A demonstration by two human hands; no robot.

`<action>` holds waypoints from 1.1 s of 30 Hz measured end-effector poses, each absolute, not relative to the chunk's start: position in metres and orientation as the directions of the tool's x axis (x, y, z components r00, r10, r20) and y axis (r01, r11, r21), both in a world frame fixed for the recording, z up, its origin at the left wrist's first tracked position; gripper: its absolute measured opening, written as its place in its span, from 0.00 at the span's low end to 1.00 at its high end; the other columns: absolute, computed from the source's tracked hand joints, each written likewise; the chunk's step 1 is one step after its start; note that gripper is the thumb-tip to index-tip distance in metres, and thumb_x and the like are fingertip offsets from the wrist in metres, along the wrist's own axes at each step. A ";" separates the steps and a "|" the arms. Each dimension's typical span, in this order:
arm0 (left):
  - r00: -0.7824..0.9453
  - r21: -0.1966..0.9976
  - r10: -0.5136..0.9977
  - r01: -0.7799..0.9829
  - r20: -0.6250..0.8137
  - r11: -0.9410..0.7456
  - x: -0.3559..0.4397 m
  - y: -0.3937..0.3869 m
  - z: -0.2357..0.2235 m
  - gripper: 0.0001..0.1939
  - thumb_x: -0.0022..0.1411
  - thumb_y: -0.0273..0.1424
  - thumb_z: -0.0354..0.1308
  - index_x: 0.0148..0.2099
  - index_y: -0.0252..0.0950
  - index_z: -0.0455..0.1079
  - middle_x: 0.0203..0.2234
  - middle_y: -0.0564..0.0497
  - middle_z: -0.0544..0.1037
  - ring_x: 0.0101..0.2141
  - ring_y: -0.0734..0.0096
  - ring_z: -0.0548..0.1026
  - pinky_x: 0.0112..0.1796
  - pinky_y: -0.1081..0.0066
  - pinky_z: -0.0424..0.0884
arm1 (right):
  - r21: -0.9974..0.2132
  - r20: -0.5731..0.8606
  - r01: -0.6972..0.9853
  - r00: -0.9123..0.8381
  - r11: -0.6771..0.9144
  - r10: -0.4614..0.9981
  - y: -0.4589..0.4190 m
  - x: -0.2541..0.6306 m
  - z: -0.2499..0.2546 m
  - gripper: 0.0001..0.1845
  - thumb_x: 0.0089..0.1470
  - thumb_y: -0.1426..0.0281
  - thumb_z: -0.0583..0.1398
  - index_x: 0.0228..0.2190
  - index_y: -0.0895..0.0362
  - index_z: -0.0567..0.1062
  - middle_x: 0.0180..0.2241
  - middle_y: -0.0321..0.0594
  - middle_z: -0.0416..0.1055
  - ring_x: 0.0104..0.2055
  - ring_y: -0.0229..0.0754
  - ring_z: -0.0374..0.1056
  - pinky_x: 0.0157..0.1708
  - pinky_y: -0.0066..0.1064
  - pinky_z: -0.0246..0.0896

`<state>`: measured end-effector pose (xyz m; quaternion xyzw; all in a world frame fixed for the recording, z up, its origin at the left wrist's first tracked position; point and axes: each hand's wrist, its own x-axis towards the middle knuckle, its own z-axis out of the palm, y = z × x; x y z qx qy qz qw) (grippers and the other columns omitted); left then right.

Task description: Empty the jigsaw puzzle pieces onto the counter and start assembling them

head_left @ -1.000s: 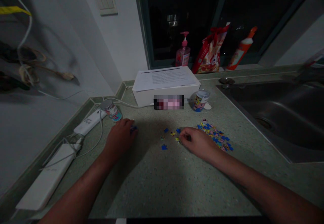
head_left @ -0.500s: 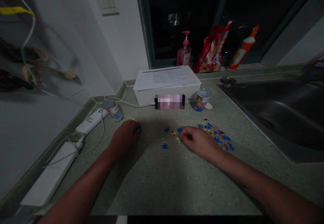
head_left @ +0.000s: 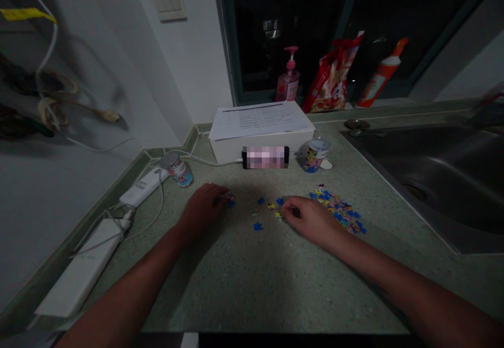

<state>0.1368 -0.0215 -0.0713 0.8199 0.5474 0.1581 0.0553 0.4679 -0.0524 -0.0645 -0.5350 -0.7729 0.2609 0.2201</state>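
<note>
My left hand (head_left: 202,203) is closed, and at its fingertips is a small jigsaw piece (head_left: 231,200), partly blue, just above or on the counter. My right hand (head_left: 307,215) rests on the counter with its fingers curled into a pinch; what they hold, if anything, is hidden. Close to its fingertips lie a yellow patterned piece (head_left: 279,215) and a blue piece (head_left: 280,201). Between the hands are several loose pieces, among them a blue one (head_left: 258,226). A pile of jigsaw pieces (head_left: 342,211) spreads to the right of my right hand.
At the back stand a white box (head_left: 252,147), a phone (head_left: 265,157) on a cable and a clear puzzle jar (head_left: 315,156). A second jar (head_left: 177,169) and white power strips (head_left: 86,266) are on the left. A metal sink (head_left: 433,180) is at the right.
My left hand has moved right, towards the loose pieces, with the jigsaw piece at its fingertips. My right hand has stayed in nearly the same place.
</note>
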 end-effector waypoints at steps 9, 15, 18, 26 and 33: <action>0.526 0.360 0.832 0.753 0.174 -0.551 0.143 -0.031 -0.071 0.18 0.74 0.28 0.54 0.62 0.40 0.75 0.51 0.45 0.84 0.52 0.56 0.79 0.58 0.51 0.71 | -0.629 0.058 0.722 -0.325 0.287 0.944 -0.051 0.469 -0.064 0.10 0.61 0.70 0.59 0.33 0.53 0.81 0.31 0.39 0.81 0.32 0.43 0.75 0.33 0.34 0.59; 0.448 0.385 0.876 0.787 0.179 -0.482 0.147 -0.032 -0.076 0.20 0.73 0.31 0.56 0.64 0.38 0.72 0.59 0.41 0.79 0.59 0.52 0.75 0.62 0.48 0.70 | -0.619 0.073 0.730 -0.315 0.291 0.946 -0.052 0.468 -0.064 0.09 0.61 0.71 0.60 0.33 0.52 0.81 0.32 0.39 0.81 0.32 0.44 0.75 0.33 0.34 0.60; 0.504 0.388 0.845 0.754 0.178 -0.531 0.152 -0.032 -0.076 0.21 0.74 0.33 0.57 0.65 0.39 0.71 0.60 0.42 0.78 0.61 0.52 0.74 0.64 0.48 0.68 | -0.620 0.063 0.730 -0.317 0.286 0.946 -0.052 0.468 -0.064 0.09 0.61 0.71 0.59 0.33 0.53 0.80 0.32 0.39 0.82 0.33 0.44 0.76 0.33 0.35 0.61; 0.604 0.323 0.783 0.719 0.147 -0.616 0.164 -0.036 -0.072 0.22 0.75 0.36 0.60 0.68 0.42 0.69 0.64 0.44 0.77 0.64 0.53 0.72 0.68 0.44 0.59 | -0.617 0.056 0.735 -0.315 0.281 0.947 -0.052 0.468 -0.064 0.10 0.62 0.70 0.58 0.33 0.53 0.80 0.32 0.40 0.81 0.33 0.44 0.75 0.33 0.35 0.59; 0.667 0.332 0.734 0.668 0.128 -0.666 0.171 -0.042 -0.069 0.23 0.77 0.35 0.57 0.70 0.43 0.68 0.65 0.45 0.77 0.65 0.55 0.72 0.70 0.44 0.55 | -0.609 0.051 0.742 -0.318 0.281 0.947 -0.052 0.468 -0.064 0.09 0.62 0.70 0.58 0.33 0.53 0.80 0.32 0.40 0.81 0.33 0.44 0.75 0.34 0.35 0.59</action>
